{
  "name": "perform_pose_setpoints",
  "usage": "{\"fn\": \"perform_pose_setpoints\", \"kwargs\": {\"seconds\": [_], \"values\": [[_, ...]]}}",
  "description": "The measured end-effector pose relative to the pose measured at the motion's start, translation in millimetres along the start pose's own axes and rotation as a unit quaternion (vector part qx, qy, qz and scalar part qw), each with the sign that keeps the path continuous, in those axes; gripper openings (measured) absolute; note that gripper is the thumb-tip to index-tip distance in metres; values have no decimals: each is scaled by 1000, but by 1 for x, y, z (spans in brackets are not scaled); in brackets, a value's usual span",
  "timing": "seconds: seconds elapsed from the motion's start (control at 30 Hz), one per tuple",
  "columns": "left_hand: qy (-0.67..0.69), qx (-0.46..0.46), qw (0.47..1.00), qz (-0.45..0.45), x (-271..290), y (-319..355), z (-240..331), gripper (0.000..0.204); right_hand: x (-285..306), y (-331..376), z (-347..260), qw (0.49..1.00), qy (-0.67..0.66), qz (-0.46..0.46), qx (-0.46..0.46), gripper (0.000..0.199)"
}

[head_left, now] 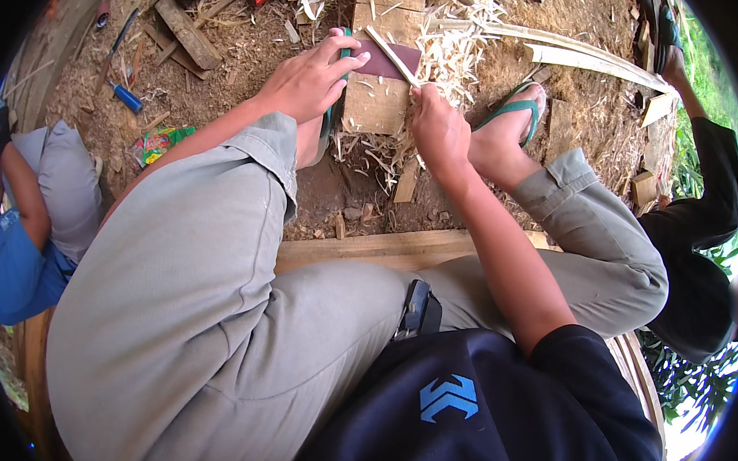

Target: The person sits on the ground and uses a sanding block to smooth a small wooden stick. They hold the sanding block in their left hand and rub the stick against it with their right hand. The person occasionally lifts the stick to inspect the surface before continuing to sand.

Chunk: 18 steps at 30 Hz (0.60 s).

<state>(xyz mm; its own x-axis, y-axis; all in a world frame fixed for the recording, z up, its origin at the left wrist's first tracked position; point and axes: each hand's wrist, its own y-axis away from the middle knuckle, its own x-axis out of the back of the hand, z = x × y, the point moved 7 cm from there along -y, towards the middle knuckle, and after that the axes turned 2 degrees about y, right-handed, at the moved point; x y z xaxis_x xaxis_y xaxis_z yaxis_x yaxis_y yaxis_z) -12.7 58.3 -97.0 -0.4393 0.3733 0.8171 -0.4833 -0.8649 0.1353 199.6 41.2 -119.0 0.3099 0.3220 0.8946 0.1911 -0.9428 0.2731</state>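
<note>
Stick (392,57) pinched in the right hand (440,131) crosses sandpaper (377,61), apparently whittled, smoothing likely unfinished; the left hand (307,83) shows no clear grip.

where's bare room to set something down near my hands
Bare: the near end of the board, between sandpaper and dirt, left of your right hand. Partly bare: that dirt, toward the bench. Crowded: right of the board, under shavings.

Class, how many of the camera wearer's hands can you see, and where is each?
2. The left hand is at the left end of the dark reddish sheet; the right hand grips the near end of a thin wooden stick over that sheet.
</note>
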Motion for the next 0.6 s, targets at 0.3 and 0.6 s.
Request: {"fn": "perform_pose_setpoints", "kwargs": {"seconds": [0.3,0.6], "values": [[-10,-11,1000,-13,-4,-1,0,58,-8,4,4,1000,10,-6,4,25],[-3,-13,1000,-11,-3,-3,-2,62,-14,-6,2,999,20,-39,17,28]]}}
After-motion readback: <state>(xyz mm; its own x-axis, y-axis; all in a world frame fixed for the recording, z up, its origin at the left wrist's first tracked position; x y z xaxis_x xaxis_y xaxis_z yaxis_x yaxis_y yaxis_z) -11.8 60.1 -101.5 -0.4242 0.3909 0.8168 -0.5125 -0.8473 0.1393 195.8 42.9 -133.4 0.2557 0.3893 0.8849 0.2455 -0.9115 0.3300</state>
